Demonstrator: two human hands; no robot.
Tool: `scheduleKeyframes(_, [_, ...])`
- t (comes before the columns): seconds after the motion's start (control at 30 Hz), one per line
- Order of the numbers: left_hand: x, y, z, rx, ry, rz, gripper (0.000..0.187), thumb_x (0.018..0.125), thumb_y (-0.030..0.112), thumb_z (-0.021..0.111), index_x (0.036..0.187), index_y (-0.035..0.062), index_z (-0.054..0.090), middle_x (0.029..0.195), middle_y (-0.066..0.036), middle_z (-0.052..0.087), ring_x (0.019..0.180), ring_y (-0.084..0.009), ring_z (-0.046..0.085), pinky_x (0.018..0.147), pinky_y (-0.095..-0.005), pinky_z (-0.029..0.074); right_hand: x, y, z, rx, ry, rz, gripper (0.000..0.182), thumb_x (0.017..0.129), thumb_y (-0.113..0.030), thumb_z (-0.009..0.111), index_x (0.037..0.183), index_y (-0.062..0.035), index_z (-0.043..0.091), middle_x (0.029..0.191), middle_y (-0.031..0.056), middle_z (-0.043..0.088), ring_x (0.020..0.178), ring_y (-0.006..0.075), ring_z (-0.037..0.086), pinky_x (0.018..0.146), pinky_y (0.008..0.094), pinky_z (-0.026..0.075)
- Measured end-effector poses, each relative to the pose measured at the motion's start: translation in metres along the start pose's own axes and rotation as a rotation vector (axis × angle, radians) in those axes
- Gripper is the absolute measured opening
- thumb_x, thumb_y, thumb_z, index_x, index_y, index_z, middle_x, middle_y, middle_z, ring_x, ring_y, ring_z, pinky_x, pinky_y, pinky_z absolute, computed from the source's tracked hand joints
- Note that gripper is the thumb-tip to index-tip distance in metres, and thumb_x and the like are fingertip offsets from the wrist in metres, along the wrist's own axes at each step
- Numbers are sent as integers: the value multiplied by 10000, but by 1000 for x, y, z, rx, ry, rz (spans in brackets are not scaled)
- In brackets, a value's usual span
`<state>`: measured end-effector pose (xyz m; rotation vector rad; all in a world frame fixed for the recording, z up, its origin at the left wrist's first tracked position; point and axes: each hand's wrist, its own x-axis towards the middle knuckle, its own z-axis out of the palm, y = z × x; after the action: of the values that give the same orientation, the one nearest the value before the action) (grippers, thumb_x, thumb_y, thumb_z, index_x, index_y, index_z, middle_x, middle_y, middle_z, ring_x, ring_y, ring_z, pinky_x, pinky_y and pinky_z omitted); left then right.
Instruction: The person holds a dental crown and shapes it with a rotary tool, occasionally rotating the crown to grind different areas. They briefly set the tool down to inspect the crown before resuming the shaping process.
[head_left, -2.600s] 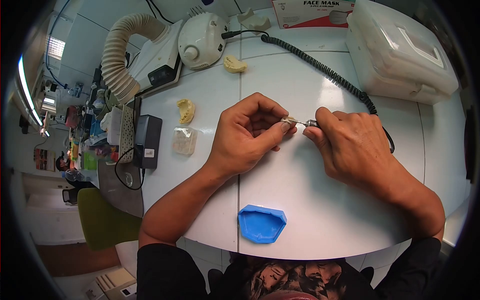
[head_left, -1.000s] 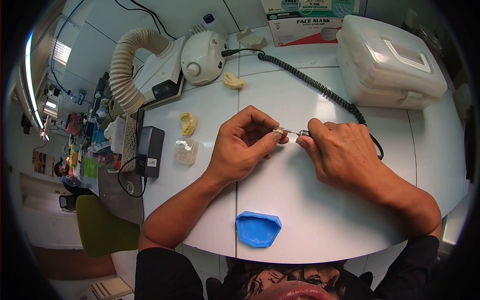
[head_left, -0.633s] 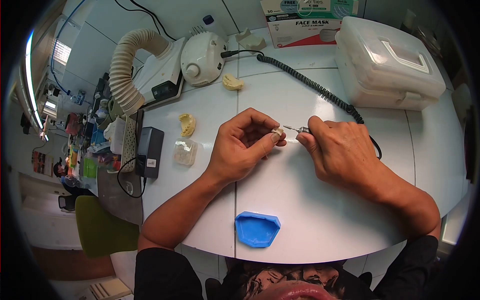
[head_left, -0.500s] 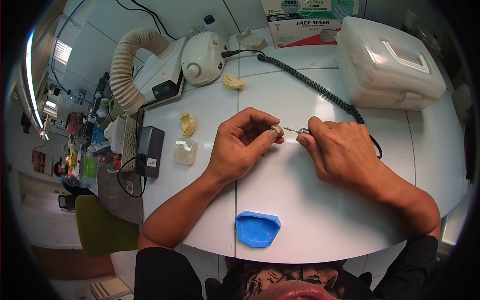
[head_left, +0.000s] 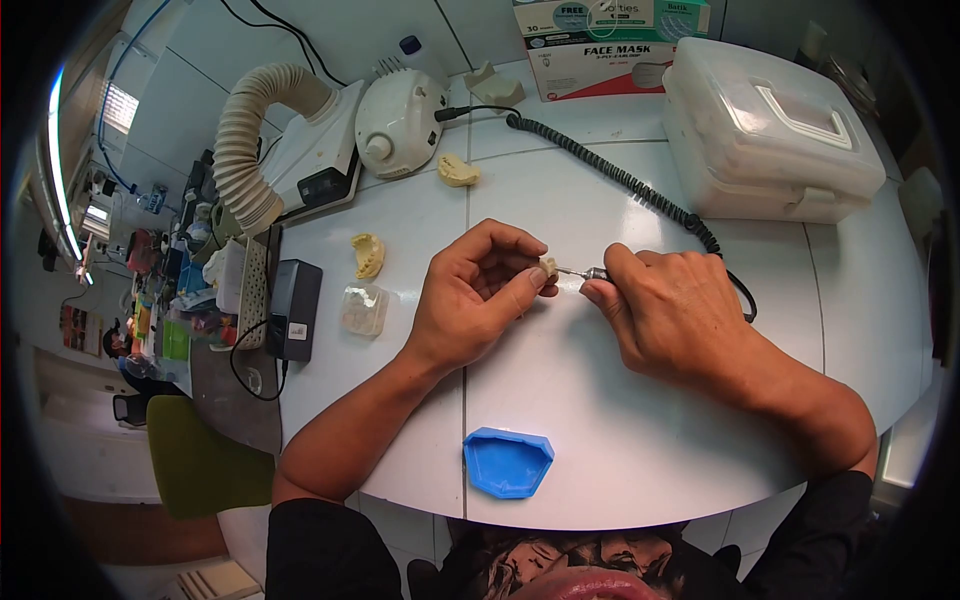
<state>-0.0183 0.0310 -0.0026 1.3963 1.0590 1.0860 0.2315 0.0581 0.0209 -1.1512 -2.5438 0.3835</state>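
Observation:
Between thumb and fingers, my left hand (head_left: 478, 290) pinches a small cream dental piece (head_left: 547, 266), mostly covered by the fingertips. My right hand (head_left: 675, 305) is wrapped round a rotary handpiece (head_left: 597, 273), whose thin metal bur (head_left: 570, 271) points left and meets the small piece or comes very close to it. From the handpiece a black coiled cord (head_left: 620, 175) runs to the white control unit (head_left: 400, 125). Yellow plaster dental models lie to the left, one a curved arch (head_left: 368, 256), the other a short section (head_left: 458, 170). Below my hands sits a blue mould tray (head_left: 508, 463).
A clear little box (head_left: 366, 308) and a dark grey power box (head_left: 295, 310) stand at left. Behind them is a dust extractor hose (head_left: 240, 140). A translucent carry case (head_left: 770, 130) and a face mask box (head_left: 600, 60) are at the back. A green chair (head_left: 205, 455) is lower left.
My right hand has brought the handpiece a little left, so the bur is now closer to or against the small piece. The whole view has shifted slightly.

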Motion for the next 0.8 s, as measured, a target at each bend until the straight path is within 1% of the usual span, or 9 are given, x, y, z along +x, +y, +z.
scheduleKeyframes(0.07, [0, -6, -2, 6, -19, 31, 205, 1043, 13, 695, 1242, -13, 651, 1089, -112, 776, 1026, -176, 778, 886, -303, 626, 0, -1, 1, 1, 3, 0, 407, 1108, -347, 617, 882, -10, 646, 633, 188, 674, 511, 375, 651, 470, 485, 471])
scheduleKeyframes(0.17, [1, -6, -2, -4, -33, 24, 213, 1041, 15, 699, 1247, -14, 653, 1099, -101, 765, 1040, -180, 773, 941, -331, 633, -1, 0, 1, -3, 10, -4, 409, 1108, -347, 616, 877, -11, 641, 635, 189, 675, 511, 379, 652, 470, 488, 471])
scheduleKeyframes(0.27, [0, -7, -1, -23, -59, 61, 184, 1045, 19, 701, 1224, -5, 668, 1108, -85, 746, 1031, -123, 729, 940, -276, 586, 0, -1, 1, 1, 13, 0, 412, 1110, -347, 614, 872, -11, 638, 634, 188, 676, 510, 380, 651, 469, 486, 470])
scheduleKeyframes(0.37, [-1, -4, 1, 28, -47, 61, 199, 1036, 25, 730, 1225, 0, 672, 1101, -65, 746, 1017, -108, 717, 925, -269, 578, 0, -1, 1, 0, 10, 1, 415, 1111, -348, 612, 872, -10, 638, 634, 188, 676, 510, 380, 650, 468, 485, 469])
scheduleKeyframes(0.47, [0, -6, -1, 44, -39, 43, 217, 1026, 33, 755, 1224, 1, 673, 1100, -59, 751, 1012, -101, 715, 912, -264, 575, 0, 0, 1, 5, 9, -2, 417, 1112, -351, 610, 875, -9, 638, 635, 187, 677, 510, 379, 651, 469, 485, 468])
scheduleKeyframes(0.57, [0, -7, -2, 75, -42, 32, 250, 1018, 2, 759, 1251, -8, 669, 1103, -84, 751, 1054, -159, 760, 969, -317, 626, 0, 0, 1, 13, 11, -2, 417, 1111, -353, 611, 879, -8, 639, 636, 187, 677, 512, 380, 651, 470, 488, 468])
scheduleKeyframes(0.67, [0, -9, -1, 36, -33, 42, 252, 1019, -4, 754, 1261, -19, 681, 1095, -87, 756, 1050, -157, 760, 962, -315, 631, 0, 1, 2, 10, 17, -2, 415, 1109, -353, 614, 881, -7, 638, 637, 187, 677, 514, 381, 652, 474, 493, 470])
scheduleKeyframes(0.77, [-1, -8, 0, 30, -34, 42, 245, 1033, 37, 743, 1270, -11, 707, 1084, -59, 773, 1001, -94, 723, 912, -259, 576, -1, -1, 0, 13, 6, 10, 413, 1107, -354, 617, 882, -8, 638, 639, 187, 677, 518, 384, 653, 480, 497, 475])
scheduleKeyframes(0.8, [-1, -8, 0, 34, -36, 41, 240, 1031, 35, 744, 1264, -12, 711, 1079, -59, 774, 997, -93, 724, 911, -260, 578, -1, -1, 0, 11, 5, 11, 412, 1107, -354, 618, 881, -10, 637, 639, 186, 677, 520, 385, 653, 481, 498, 476])
